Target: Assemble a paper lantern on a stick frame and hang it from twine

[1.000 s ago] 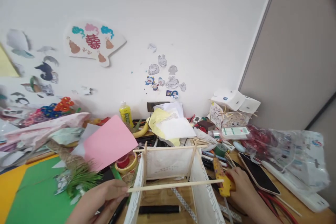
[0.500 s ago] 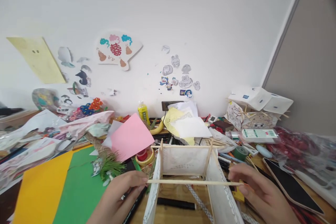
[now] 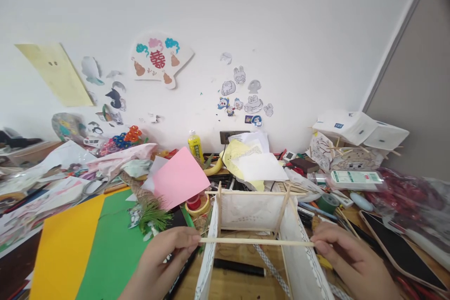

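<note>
Spanning the lower centre of the frame, a thin wooden stick (image 3: 256, 242) is pinched at its left end by the thumb and fingers of the left hand (image 3: 163, 253) and at its right end by those of the right hand (image 3: 355, 258). Below it stands an open-topped box (image 3: 246, 215) with white side walls edged in wavy lines; whether stick and rims touch, I cannot tell. Room to move lies between the 2 hands, over the box's opening, where the tabletop (image 3: 239, 288) of brown wood shows with a black marker (image 3: 239, 267). Behind the table rises a white wall (image 3: 316, 33), meeting a grey panel (image 3: 415, 65) at the upper right. A yellow tool (image 3: 325, 262), mostly hidden, crowds the right hand, with a dark-screened phone (image 3: 401, 251) farther towards the lower right. Near the left hand are a green tuft (image 3: 153, 215) and a green sheet (image 3: 108, 239); a pink sheet (image 3: 181, 178) and a roll of tape (image 3: 204, 206) sit left of centre.
</note>
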### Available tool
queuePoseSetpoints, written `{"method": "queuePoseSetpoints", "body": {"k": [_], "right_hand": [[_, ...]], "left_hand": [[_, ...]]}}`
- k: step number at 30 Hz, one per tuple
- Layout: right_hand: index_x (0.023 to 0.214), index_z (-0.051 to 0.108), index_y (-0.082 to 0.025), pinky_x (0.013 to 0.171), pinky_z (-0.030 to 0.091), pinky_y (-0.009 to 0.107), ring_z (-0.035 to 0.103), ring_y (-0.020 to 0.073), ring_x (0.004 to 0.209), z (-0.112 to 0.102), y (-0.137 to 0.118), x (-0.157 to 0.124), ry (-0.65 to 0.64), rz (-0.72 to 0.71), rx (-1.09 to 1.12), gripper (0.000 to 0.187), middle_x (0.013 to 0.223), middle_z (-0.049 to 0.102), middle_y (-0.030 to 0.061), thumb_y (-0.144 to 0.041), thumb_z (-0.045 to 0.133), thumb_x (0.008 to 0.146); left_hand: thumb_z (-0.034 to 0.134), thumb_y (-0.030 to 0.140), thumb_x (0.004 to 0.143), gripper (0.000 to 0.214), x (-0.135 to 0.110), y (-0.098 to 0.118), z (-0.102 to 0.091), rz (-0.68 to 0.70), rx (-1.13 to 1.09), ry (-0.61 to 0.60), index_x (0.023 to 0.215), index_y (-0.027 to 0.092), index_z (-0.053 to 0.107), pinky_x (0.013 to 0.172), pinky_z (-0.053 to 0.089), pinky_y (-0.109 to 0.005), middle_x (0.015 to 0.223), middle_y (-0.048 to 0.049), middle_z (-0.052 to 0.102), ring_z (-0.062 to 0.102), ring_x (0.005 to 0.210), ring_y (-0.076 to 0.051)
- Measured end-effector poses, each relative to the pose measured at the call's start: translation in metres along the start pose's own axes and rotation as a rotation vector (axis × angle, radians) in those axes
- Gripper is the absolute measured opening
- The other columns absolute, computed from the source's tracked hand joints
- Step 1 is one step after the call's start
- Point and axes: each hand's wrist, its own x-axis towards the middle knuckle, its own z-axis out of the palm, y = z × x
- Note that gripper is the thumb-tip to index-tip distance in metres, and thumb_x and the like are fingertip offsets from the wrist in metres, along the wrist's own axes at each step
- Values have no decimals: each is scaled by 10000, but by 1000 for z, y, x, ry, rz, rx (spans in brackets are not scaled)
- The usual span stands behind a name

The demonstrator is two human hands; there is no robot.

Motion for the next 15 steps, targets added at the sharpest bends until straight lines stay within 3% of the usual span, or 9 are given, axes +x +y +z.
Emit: {"method": "queuePoseSetpoints", "body": {"k": [9,15], "right_hand": [[703,652,-222,563,527,187,643,150,617,-2,7,-6,-108,60,-51,242,670,661,5,-359,546,872],[761,607,-220,585,496,199,606,136,641,-3,-1,-5,-92,-20,-130,187,703,628,5,-298,506,899]], "left_hand": [[587,265,854,97,-4,-1,2,-35,50,27,820,248,676,594,552,-146,738,11,748,707,633,-120],[559,414,866,172,-12,-7,-5,5,246,-56,941,301,665,702,542,-128,825,42,750,703,722,-100]]}}
